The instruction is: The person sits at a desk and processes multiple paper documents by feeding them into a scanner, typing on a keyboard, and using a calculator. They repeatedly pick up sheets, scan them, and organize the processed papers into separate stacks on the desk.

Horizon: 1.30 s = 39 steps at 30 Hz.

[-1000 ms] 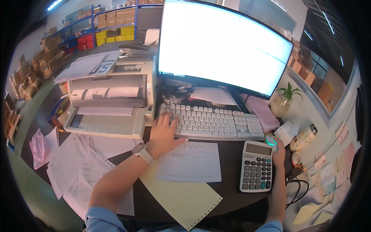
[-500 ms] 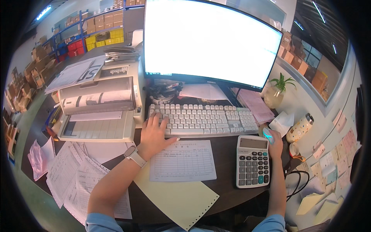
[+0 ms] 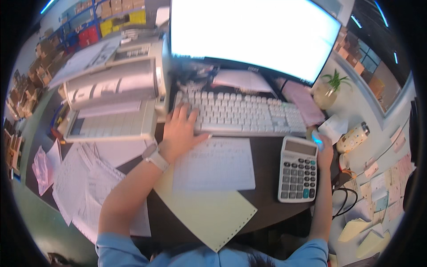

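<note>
My left hand (image 3: 179,135) lies over the left end of the white keyboard (image 3: 242,115), its fingers spread on the keys and its thumb stretched to the right. A white-banded watch (image 3: 155,158) is on that wrist. At the right, my right hand (image 3: 326,153) is wrapped round a computer mouse (image 3: 317,140) with a blue glow. Between my arms lies a white printed form (image 3: 215,167), partly over a pale yellow sheet (image 3: 211,216) with punched edge holes. A calculator (image 3: 297,171) rests just left of my right forearm. Overhead, the monitor (image 3: 249,35) glows white.
A printer (image 3: 113,89) with papers on top stands at the left. Loose forms (image 3: 84,191) overlap below it, beside a pink plastic bag (image 3: 42,173). Right of the keyboard are a potted plant (image 3: 327,95), a patterned bottle (image 3: 353,138) and black cables (image 3: 347,200).
The view has tilted, so the desk things sit higher in the picture and slightly to the right. My left hand stays on the keyboard and my right hand on the mouse.
</note>
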Available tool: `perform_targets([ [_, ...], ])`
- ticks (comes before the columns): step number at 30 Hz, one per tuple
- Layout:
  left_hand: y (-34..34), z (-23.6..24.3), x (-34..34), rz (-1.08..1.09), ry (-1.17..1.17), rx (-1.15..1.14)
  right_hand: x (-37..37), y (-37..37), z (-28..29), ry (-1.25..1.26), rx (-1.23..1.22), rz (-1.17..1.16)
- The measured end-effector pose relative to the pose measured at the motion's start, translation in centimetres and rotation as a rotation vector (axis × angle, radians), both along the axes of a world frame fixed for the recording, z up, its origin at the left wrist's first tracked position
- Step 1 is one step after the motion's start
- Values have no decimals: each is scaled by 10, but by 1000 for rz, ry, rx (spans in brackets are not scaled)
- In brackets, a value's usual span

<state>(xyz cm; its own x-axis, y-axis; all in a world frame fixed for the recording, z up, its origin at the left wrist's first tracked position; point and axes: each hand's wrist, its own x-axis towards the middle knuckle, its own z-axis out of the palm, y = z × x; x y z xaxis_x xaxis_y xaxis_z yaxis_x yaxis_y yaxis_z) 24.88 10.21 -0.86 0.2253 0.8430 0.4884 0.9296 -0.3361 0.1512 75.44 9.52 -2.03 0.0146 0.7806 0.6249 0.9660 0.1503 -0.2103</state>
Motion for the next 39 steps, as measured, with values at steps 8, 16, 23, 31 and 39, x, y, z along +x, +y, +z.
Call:
perform_targets([
  [8,2,-7,-4,2,33,62,-2,1,2,-16,-39,24],
  [16,1,0,3,10,3,12,-18,10,40,399,-101,217],
  [23,2,0,0,12,22,22,-76,40,59,346,-345,333],
  [31,2,0,-1,4,20,13,-89,49,62,217,-413,430],
  [39,3,-2,-1,-2,31,40,-82,42,62,253,-504,419],
])
